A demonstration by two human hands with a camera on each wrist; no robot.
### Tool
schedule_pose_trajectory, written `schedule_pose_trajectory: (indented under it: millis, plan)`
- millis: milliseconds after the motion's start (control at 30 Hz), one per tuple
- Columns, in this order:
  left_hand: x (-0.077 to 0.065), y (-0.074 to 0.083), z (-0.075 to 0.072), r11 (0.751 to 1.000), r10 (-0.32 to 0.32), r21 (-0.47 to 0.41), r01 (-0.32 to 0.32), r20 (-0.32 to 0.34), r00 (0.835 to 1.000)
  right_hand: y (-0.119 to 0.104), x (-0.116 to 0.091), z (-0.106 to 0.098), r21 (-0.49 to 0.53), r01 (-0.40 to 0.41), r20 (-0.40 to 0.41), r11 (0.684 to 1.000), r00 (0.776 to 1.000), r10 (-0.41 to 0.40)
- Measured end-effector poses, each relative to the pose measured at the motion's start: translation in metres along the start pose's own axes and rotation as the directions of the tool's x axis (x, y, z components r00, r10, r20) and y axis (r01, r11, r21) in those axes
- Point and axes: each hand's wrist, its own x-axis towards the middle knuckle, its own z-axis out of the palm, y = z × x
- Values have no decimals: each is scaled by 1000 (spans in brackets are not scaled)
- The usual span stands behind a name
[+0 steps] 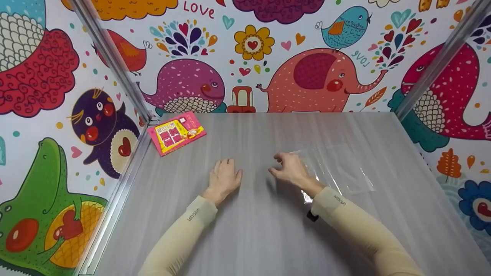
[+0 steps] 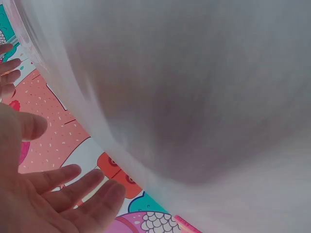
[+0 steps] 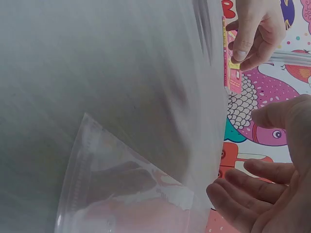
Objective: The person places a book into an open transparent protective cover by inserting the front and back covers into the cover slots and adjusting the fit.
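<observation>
My left hand hovers over the grey table, palm down with fingers loosely extended. In the left wrist view that same hand shows relaxed, spread fingers with nothing in them. To its right, my right hand is held with loosely bent fingers, thumb apart, and holds nothing. A clear plastic bag lies flat on the table beside and partly under the right wrist, which hides part of it. The right wrist view shows the bag's corner and sealed edge. A pink and yellow packet lies beyond the left hand.
The grey table meets a wall with printed cartoon animals at the back. Metal frame posts stand at the back corners, and a metal rail runs along the left edge.
</observation>
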Motion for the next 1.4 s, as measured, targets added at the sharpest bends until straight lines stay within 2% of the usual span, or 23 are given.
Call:
schedule_pose_trajectory:
  millis: [300,667,933,1200,1400]
  plan:
    - [0,-10,2,1000,9,24,-9,5,1000,-6,5,8,0,-24,39,1000,999,24]
    - [-1,-19,2,999,-17,34,16,29,999,-18,14,17,11,31,47,999,998,-32]
    - [0,-24,-1,999,-36,41,34,40,999,-23,24,20,19,-7,83,1000,997,5]
    - [2,-33,-3,997,-49,57,47,47,998,-35,33,25,-46,50,73,998,996,-47]
    - [3,-38,-6,996,-75,49,73,48,996,-42,38,28,-95,54,93,994,995,-45]
